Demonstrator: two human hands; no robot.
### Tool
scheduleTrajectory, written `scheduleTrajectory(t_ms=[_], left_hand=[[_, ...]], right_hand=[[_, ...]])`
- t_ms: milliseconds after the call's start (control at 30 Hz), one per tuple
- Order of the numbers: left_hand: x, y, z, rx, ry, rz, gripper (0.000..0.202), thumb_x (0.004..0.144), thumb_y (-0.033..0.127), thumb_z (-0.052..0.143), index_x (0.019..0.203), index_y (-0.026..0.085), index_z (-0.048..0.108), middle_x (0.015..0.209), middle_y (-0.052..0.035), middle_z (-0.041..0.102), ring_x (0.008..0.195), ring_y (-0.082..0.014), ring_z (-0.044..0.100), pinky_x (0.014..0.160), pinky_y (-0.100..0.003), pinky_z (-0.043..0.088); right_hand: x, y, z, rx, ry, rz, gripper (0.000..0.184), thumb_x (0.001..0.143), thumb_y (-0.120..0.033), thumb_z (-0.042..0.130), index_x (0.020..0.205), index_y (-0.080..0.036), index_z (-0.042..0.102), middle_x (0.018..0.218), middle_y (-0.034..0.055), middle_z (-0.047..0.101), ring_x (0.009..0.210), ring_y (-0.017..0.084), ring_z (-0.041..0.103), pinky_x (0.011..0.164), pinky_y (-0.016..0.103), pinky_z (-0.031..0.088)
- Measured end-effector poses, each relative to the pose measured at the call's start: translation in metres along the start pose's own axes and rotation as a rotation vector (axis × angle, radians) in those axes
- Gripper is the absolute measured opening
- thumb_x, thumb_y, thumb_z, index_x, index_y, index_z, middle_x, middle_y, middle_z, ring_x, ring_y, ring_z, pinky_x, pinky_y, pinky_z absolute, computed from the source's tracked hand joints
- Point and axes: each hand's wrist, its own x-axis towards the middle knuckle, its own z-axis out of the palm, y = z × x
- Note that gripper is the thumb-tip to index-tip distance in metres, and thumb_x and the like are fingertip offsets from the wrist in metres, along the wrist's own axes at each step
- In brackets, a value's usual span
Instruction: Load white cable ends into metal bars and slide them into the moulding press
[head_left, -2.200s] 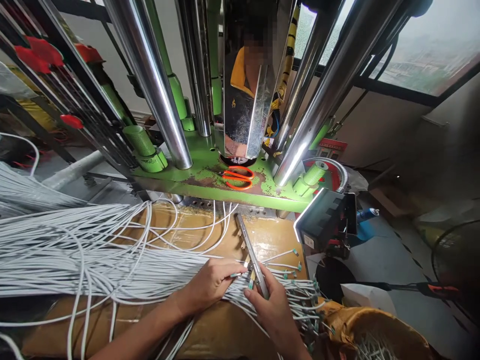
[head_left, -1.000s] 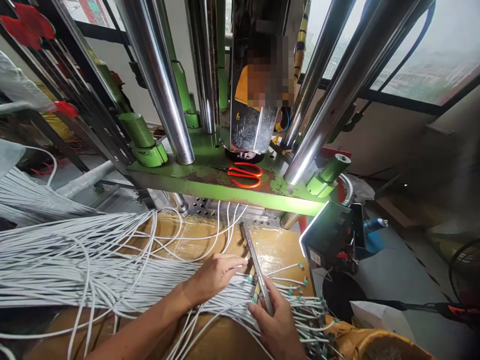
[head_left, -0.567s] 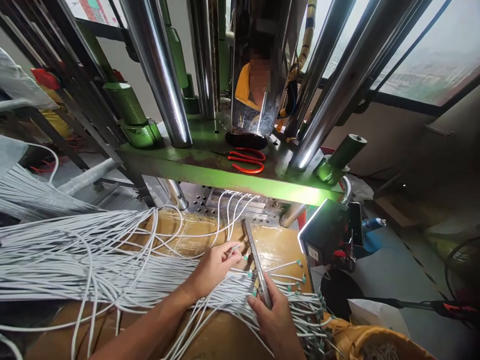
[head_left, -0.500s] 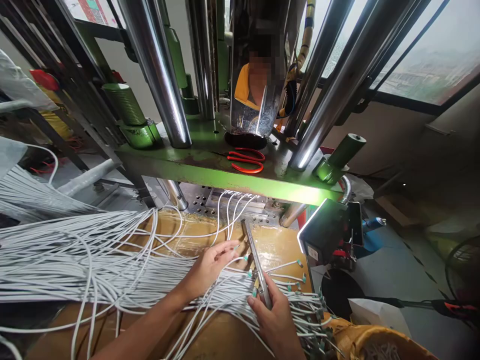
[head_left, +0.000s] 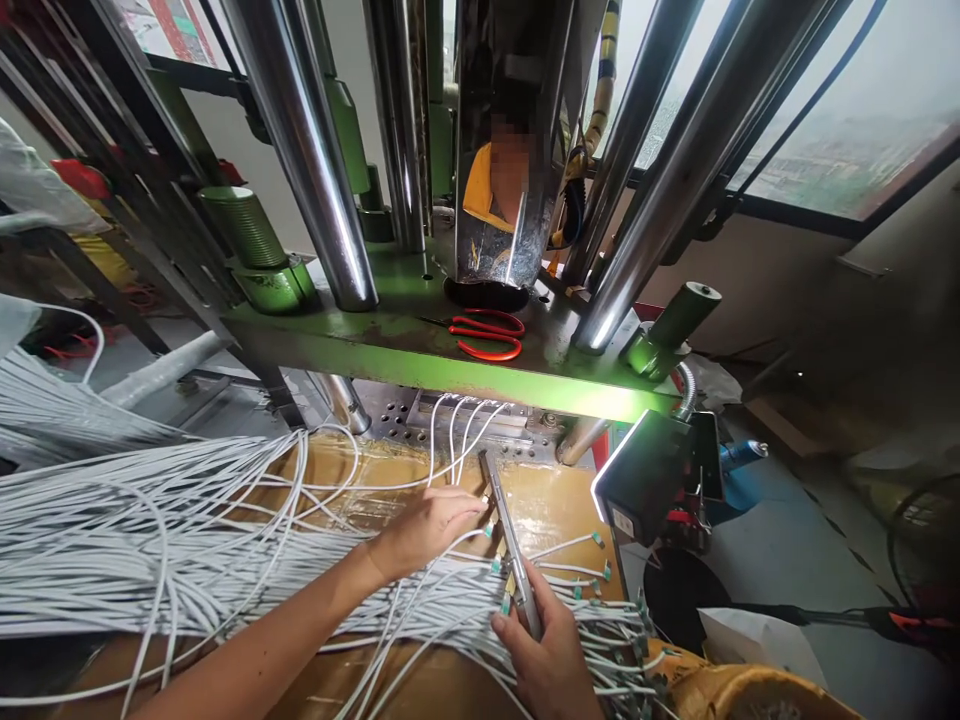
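My right hand is closed around the lower end of a narrow metal bar, which it holds tilted over the bench. Along the bar's left side sit several white cables' ends with teal and brass-coloured connectors. My left hand pinches a cable end at the upper part of the bar; the fingers hide most of it. Beneath both hands spreads a thick layer of white cables, many with teal ends lying to the right.
A green press plate spans the area ahead between steel columns. Red-handled scissors lie on it. Below, white cables run from a metal block. A lit lamp stands right, above a yellow bag.
My left hand has moved slightly right, bringing the pinched cable end against the bar. My right hand keeps its hold on the bar. The camera view has shifted a little.
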Motion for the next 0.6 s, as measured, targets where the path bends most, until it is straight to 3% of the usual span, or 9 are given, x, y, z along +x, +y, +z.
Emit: scheduleTrajectory(t_ms=[233,400,467,533,600], left_hand=[[-0.002,-0.004,0.01,0.024,0.057,0.037,0.026,0.094,0.014,0.045,0.106,0.016,0.068,0.098,-0.008,0.073,0.091,-0.0188,0.067,0.083,-0.031,0.054],[0.016,0.004,-0.004,0.069,0.012,-0.069,0.025,0.089,0.015,0.05,0.095,0.023,0.073,0.094,-0.0046,0.073,0.088,-0.0208,0.067,0.084,-0.033,0.052],[0.027,0.005,-0.012,0.153,0.149,-0.179,0.026,0.083,0.018,0.059,0.105,0.025,0.071,0.107,-0.0065,0.071,0.103,-0.0267,0.063,0.096,-0.041,0.046],[0.034,0.0,-0.015,0.215,0.318,-0.322,0.053,0.072,0.019,0.07,0.124,0.025,0.061,0.13,-0.0108,0.059,0.122,-0.0354,0.049,0.106,-0.05,0.036],[0.038,-0.012,-0.009,0.22,0.402,-0.421,0.075,0.065,0.015,0.073,0.135,0.025,0.051,0.146,-0.0115,0.042,0.132,-0.0395,0.038,0.109,-0.053,0.031]], right_hand=[[0.001,0.004,0.002,-0.056,0.047,-0.047,0.07,0.071,-0.034,0.065,0.135,-0.012,0.048,0.06,-0.0075,0.043,0.056,0.011,0.035,0.054,0.022,0.033],[0.002,0.007,-0.004,-0.278,0.175,-0.192,0.059,0.075,-0.043,0.064,0.128,-0.017,0.058,0.072,0.0021,0.065,0.068,0.02,0.056,0.067,0.027,0.046],[0.004,0.01,-0.015,-0.436,0.214,-0.276,0.056,0.074,-0.039,0.064,0.126,-0.02,0.061,0.09,0.0083,0.071,0.081,0.026,0.062,0.077,0.033,0.049],[0.011,0.007,-0.029,-0.679,0.24,-0.389,0.048,0.067,-0.037,0.069,0.114,-0.025,0.069,0.101,0.011,0.071,0.091,0.032,0.063,0.08,0.039,0.05],[0.025,-0.007,-0.038,-0.906,0.205,-0.532,0.039,0.062,-0.038,0.075,0.1,-0.032,0.075,0.099,0.0108,0.071,0.091,0.036,0.063,0.078,0.043,0.052]])
